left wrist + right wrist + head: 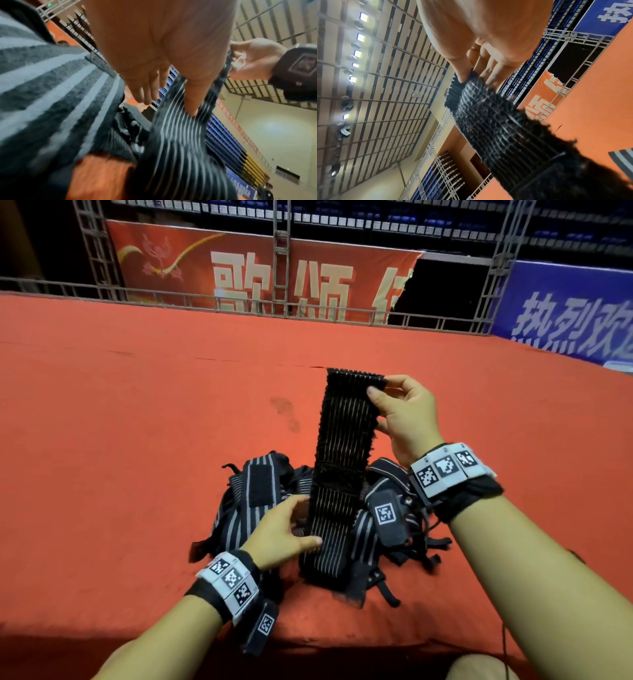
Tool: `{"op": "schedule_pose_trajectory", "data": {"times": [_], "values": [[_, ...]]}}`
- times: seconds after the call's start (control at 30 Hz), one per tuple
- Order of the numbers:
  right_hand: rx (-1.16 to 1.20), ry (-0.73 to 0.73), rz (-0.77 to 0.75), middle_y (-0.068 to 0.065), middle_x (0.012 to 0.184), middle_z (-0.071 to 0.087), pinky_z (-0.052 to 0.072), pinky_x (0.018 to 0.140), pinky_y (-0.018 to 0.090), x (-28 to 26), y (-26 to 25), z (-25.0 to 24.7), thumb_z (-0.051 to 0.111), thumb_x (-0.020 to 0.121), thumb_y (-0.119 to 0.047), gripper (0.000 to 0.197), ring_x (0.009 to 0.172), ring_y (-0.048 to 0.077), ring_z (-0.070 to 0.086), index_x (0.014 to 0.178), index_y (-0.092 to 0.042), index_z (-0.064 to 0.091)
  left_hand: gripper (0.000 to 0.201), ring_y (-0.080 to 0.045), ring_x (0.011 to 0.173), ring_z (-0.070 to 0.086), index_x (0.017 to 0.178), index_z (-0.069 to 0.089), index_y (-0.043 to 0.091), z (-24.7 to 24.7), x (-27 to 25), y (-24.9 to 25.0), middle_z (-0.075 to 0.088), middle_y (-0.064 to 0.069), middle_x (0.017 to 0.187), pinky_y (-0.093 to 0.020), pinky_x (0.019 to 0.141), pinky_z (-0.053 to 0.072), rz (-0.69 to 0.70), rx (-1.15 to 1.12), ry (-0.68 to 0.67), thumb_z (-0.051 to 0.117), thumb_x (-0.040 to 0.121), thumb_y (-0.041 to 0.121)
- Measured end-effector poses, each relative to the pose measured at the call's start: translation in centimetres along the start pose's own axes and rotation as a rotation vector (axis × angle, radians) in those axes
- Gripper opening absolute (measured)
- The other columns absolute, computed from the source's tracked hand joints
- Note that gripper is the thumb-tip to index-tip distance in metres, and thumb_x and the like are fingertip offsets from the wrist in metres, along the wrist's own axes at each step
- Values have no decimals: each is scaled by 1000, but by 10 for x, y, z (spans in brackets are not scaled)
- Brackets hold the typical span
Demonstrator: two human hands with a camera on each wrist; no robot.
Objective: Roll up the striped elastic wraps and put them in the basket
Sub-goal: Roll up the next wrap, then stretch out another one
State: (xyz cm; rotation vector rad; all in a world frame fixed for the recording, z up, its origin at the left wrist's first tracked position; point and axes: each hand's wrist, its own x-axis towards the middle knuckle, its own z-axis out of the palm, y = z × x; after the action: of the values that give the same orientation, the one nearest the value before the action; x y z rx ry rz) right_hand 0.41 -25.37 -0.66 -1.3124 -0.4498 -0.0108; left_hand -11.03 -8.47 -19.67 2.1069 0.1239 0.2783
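Both forearms reach in from the near edge, each wrist wearing a black band with white coded marker tiles (445, 469). Left hand (281, 530) sits low over the heap, thumb laid across the near face of a black striped elastic wrap (344, 460); its fingers go behind the strip, and the left wrist view shows them fairly straight, one fingertip (192, 109) pressing on the striped cloth, so this grip reads as spread and resting rather than clenched. Right hand (406, 414) is raised higher and farther out, its grip pinching the wrap's far top corner between thumb and forefinger (462, 75), the other fingers loosely curled behind. Held this way, the wrap stands stretched nearly upright between the two hands, unrolled, with fuzzy frayed edges and a dark hook-and-loop patch partway down. Its lower end drops into a tangled pile of striped wraps (253, 501) lying on the red carpeted platform (137, 422), just beside the left hand. Beyond the platform's far edge run a metal truss railing (205, 299), a red banner (239, 275) and a blue banner (565, 309).
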Motion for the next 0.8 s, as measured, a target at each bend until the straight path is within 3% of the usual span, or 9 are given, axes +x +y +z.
{"op": "schedule_pose_trajectory", "data": {"times": [0.07, 0.17, 0.3, 0.4, 0.53, 0.63, 0.73, 0.8], "values": [[-65, -41, -4, 1, 82, 65, 54, 60, 32, -5, 18, -3, 66, 91, 4, 23, 73, 16, 65, 89, -19, 60, 87, -4, 128, 53, 143, 45, 26, -7, 7, 5, 55, 8, 140, -32, 112, 42, 54, 43, 118, 78, 68, 54], [-186, -112, -41, -3, 75, 66, 47, 50, 22, -16, 48, -8, 67, 89, 5, 27, 61, 5, 61, 89, -22, 62, 77, 0, 128, 52, 143, 47, 26, -19, 18, 24, 56, 10, 139, -25, 107, 42, 154, -61, 255, 72, 76, 52], [-213, -188, -34, -2, 81, 71, 43, 49, 15, -32, 89, -11, 68, 87, 7, 33, 66, 6, 61, 88, -26, 72, 39, -1, 107, 67, 130, 60, 18, -28, 30, 45, 72, 7, 115, -19, 90, 51, 202, -283, 284, 71, 92, 18], [-199, -193, 48, -7, 74, 69, 39, 46, 18, -40, 117, -11, 66, 87, 7, 38, 62, 6, 58, 80, -29, 75, 17, -5, 85, 70, 106, 71, 17, -26, 33, 40, 75, 6, 92, -18, 76, 52, 202, -320, 290, 67, 93, 7], [-199, -224, 91, -5, 80, 72, 43, 54, 26, -46, 141, -16, 65, 86, 9, 41, 73, 17, 61, 78, -29, 75, 18, 3, 54, 48, 99, 74, 14, -16, 32, 19, 56, 16, 54, -12, 56, 38, 161, -299, 290, 67, 91, -1], [-214, -271, 99, -8, 81, 70, 45, 53, 19, -54, 148, -22, 69, 87, 4, 28, 72, 7, 61, 86, -24, 74, 22, 8, 52, 51, 98, 72, 12, -12, 28, 12, 58, 21, 52, -6, 57, 37, 144, -251, 291, 65, 90, -7], [-113, -283, 138, -9, 75, 68, 43, 51, 16, -61, 149, -26, 75, 87, -14, 3, 66, 2, 58, 86, -17, 76, 27, 4, 62, 58, 96, 74, 20, -12, 24, 9, 70, 12, 65, -14, 65, 46, 154, -256, 268, 67, 89, -4], [-133, -260, 127, -7, 74, 70, 41, 50, 15, -61, 151, -28, 75, 86, -12, 7, 65, 2, 59, 81, -16, 76, 28, 4, 57, 51, 96, 74, 24, -10, 21, 9, 64, 15, 59, -14, 60, 42, 151, -223, 236, 68, 90, -2]]}}
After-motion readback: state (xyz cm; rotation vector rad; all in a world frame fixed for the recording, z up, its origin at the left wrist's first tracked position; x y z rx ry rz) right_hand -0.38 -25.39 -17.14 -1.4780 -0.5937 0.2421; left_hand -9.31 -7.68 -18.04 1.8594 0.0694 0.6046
